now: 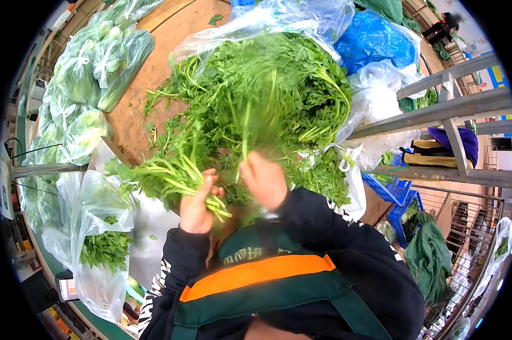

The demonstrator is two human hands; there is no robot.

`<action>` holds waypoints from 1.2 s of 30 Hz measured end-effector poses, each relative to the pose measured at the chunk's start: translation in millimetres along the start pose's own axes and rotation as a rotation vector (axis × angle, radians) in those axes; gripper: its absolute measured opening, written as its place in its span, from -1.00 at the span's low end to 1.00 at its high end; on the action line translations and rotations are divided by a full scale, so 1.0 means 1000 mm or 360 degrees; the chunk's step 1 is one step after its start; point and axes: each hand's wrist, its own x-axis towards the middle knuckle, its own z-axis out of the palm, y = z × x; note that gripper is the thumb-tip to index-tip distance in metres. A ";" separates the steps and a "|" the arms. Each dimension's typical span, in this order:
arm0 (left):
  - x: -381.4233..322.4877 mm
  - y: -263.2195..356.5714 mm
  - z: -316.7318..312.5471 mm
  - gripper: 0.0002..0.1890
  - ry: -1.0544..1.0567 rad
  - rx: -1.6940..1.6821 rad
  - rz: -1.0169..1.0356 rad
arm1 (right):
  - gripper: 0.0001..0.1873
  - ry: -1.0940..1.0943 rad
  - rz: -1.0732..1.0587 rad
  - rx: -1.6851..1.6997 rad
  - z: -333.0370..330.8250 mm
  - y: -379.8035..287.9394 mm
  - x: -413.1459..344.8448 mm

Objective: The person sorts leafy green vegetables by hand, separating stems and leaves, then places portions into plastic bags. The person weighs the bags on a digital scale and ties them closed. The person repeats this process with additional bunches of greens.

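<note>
My left hand (pixel 199 204) is closed round a bunch of leafy green stalks (pixel 171 174), its leaves pointing left and its cut stems towards me. Just right of it, my right hand (pixel 265 178) pinches the stem of a leafy green sprig (pixel 246 127); hand and sprig are blurred by motion. Behind both hands a large heap of leafy greens (pixel 222 85) lies on a brown tabletop (pixel 130 123), partly on clear plastic. At the lower left, a clear plastic bag (pixel 98 280) holds more greens.
Bagged green vegetables (pixel 75 76) are piled at the left. A blue plastic bag (pixel 372 40) lies at the back right. Metal rails (pixel 434 106) with gloves (pixel 438 155) stand at the right, above blue crates (pixel 392 187). Another person (pixel 443 27) is far off at the upper right.
</note>
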 end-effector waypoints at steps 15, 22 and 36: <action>-0.019 0.031 0.028 -0.82 -0.0387 -0.0458 0.0190 | -0.64 0.0527 0.0041 -0.0993 -0.042 0.067 0.117; -0.005 -0.001 0.004 -0.82 -0.0149 -0.0392 0.0041 | -0.82 0.0262 0.0324 0.0139 -0.043 0.031 0.091; -0.036 0.032 0.020 -0.80 -0.0495 -0.0523 0.0322 | -0.83 0.0294 0.0377 -0.0429 -0.087 0.098 -0.007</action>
